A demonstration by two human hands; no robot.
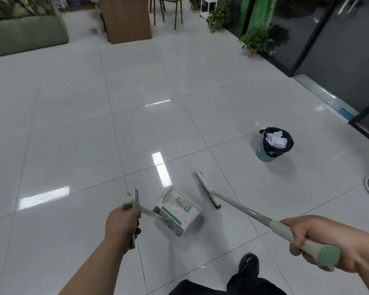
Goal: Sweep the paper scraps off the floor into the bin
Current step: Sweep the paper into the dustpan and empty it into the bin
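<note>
The dustpan (177, 211), gripped by the left hand (124, 220), should be carried level to the far-right bin (275, 144) (broom (209, 191) clasped by the right hand (320, 241)).

Even, cool indoor light falls across a glossy tiled floor (136, 81), which throws back bright rectangular glare patches (seemingly reflected ceiling fixtures) near the centre and lower left. Shadows are soft and faint, with a pale one spreading beside the bin (275, 145). Motion blur smears the dustpan (177, 211) and broom head (208, 191). Wide-angle distortion bends tile lines and stretches the frame's edges, and the background furniture looks soft.
</note>
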